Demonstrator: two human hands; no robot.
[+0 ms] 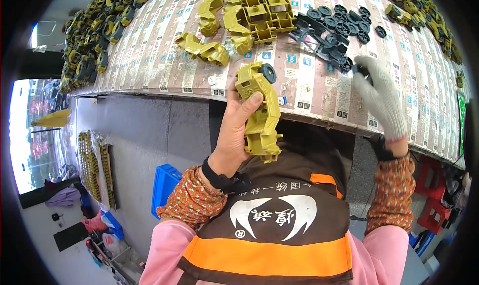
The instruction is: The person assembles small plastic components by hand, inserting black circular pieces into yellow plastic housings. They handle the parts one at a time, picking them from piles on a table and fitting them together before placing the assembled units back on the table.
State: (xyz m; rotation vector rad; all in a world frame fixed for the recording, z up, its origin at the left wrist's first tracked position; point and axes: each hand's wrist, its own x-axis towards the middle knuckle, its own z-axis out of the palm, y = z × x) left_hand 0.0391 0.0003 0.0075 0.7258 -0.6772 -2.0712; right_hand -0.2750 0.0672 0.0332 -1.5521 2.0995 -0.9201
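My bare left hand [234, 123] is wrapped round an olive-yellow plastic toy truck body [265, 110], held upright just off the table's front edge. One dark wheel [267, 73] sits at the body's upper corner; the other wheel places in sight are bare. My right hand [376, 93], in a white knitted glove, is over the table with its fingers curled round a small dark piece that looks like a toy wheel, mostly hidden. Just left of the glove lies a dark toy chassis [322, 41]. Behind it are several loose dark wheels [342, 23].
Several yellow body shells [259, 15] lie at the table's back middle, with loose ones [203, 49] nearer. Piles of yellow-and-dark toy vehicles stand at the far left [95, 35] and far right [424, 10]. A blue bin [165, 185] is below left; red stools [431, 200] are at right.
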